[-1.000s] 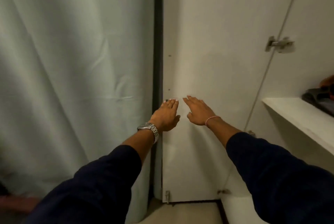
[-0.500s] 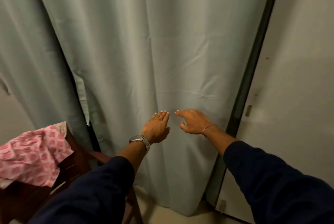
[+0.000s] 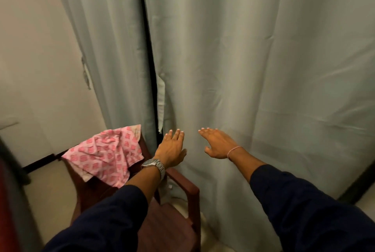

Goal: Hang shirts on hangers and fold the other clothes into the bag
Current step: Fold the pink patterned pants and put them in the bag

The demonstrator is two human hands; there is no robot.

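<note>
Both hands are reaching forward with fingers straight, holding nothing: the left hand [image 3: 171, 148] and the right hand [image 3: 218, 143] are hovering before a grey curtain [image 3: 253, 69]; a pink patterned garment [image 3: 105, 154] is lying draped over a dark red chair [image 3: 178, 182], just left of the left hand

Garment [image 3: 104, 154] draped on chair [image 3: 183, 186] backrest; curtain [image 3: 243, 69] right of chair, wall [image 3: 36, 58] left behind.

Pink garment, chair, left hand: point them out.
pink garment [image 3: 105, 156], head view, middle of the crumpled cloth.
chair [image 3: 183, 182], head view, on its right armrest.
left hand [image 3: 171, 148], head view, back of the hand.
</note>
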